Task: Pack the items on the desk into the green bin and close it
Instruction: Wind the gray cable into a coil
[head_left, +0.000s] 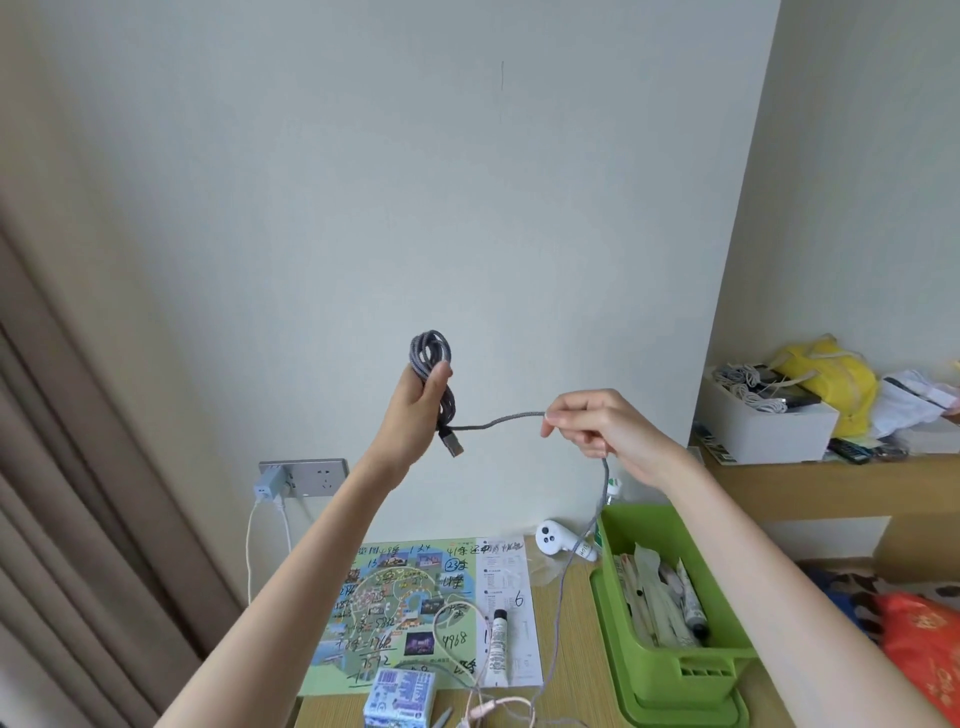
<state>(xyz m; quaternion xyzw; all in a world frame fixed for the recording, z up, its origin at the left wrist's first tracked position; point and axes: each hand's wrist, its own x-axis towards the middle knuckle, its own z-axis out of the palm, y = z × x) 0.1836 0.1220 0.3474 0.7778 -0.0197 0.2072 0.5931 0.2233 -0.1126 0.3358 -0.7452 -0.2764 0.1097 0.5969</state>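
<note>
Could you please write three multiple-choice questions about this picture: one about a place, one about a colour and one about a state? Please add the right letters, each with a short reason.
1. Where is the white controller relative to the green bin?
A. inside it
B. on top of it
C. on the desk, to its left

2. What colour is the cable that the left hand and the right hand hold?
A. pink
B. grey
C. white

3. In what state is the green bin?
A. open, with items inside
B. closed with a lid
C. tipped on its side

Answers:
1 C: it lies on the desk just left of the bin's back corner.
2 B: both the coil in the left hand and the strand that the right hand pinches are grey.
3 A: packets and tubes show through its open top.
</note>
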